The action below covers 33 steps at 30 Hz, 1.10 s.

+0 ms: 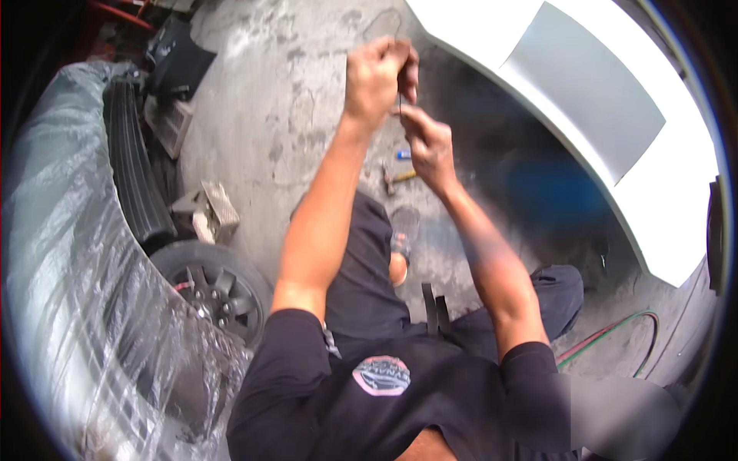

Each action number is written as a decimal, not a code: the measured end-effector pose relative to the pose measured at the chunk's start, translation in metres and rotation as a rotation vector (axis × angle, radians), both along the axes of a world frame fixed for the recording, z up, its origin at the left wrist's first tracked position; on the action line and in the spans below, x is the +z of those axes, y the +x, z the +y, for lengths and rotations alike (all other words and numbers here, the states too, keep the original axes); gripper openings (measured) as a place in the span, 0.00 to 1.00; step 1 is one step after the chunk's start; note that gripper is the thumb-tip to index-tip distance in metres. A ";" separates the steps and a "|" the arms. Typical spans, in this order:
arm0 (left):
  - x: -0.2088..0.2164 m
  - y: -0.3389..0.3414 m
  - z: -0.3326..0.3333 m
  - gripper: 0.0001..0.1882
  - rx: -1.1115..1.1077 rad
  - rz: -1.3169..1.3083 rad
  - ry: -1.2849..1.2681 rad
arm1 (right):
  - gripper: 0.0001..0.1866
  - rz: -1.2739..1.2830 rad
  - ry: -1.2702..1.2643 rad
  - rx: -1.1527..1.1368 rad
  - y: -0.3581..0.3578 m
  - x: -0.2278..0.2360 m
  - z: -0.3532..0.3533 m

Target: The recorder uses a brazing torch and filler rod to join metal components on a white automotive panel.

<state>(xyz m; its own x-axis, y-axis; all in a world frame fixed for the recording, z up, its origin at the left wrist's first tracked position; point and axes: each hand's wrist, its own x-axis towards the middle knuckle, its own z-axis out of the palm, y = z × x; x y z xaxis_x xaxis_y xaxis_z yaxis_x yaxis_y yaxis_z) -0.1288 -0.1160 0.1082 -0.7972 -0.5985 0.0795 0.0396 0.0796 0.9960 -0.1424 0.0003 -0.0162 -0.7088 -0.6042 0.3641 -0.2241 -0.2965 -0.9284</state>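
Both arms are stretched forward, and my hands are close together over the concrete floor. My left hand (374,79) is closed, its fingers curled together at the top. Just below it and to the right, my right hand (430,146) is closed in a pinch. Between the two runs a thin dark strand (400,100), apparently gripped at both ends; it is too small to tell its kind. Beneath my right hand, a hammer (396,178) with a yellow handle lies on the floor, beside a small blue object (403,154).
On the right stands a white car body panel (530,77) with a grey patch (588,92). To the left are a vehicle under clear plastic sheeting (69,253), a wheel (211,288) and metal blocks (211,211). Red and green hoses (615,330) curve at lower right.
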 end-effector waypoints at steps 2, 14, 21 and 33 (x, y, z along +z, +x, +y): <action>0.015 -0.001 -0.011 0.13 -0.051 0.057 -0.129 | 0.16 -0.001 -0.022 0.043 -0.004 0.012 -0.015; -0.021 -0.023 0.057 0.10 0.210 0.200 -0.514 | 0.13 -0.286 -0.046 0.056 -0.017 -0.072 0.008; -0.019 -0.008 0.027 0.13 0.278 0.246 -0.289 | 0.10 -0.125 0.077 -0.065 0.018 -0.003 0.006; -0.024 -0.013 -0.018 0.13 0.041 0.244 0.466 | 0.09 0.184 0.203 -0.149 0.015 0.021 0.006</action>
<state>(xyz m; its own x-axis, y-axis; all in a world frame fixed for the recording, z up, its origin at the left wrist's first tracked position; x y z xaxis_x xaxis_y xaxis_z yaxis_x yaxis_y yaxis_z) -0.1419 -0.1337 0.0837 -0.7640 -0.6448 -0.0220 0.2808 -0.3630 0.8885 -0.1276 0.0061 0.0053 -0.7285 -0.5721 0.3768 -0.4206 -0.0606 -0.9052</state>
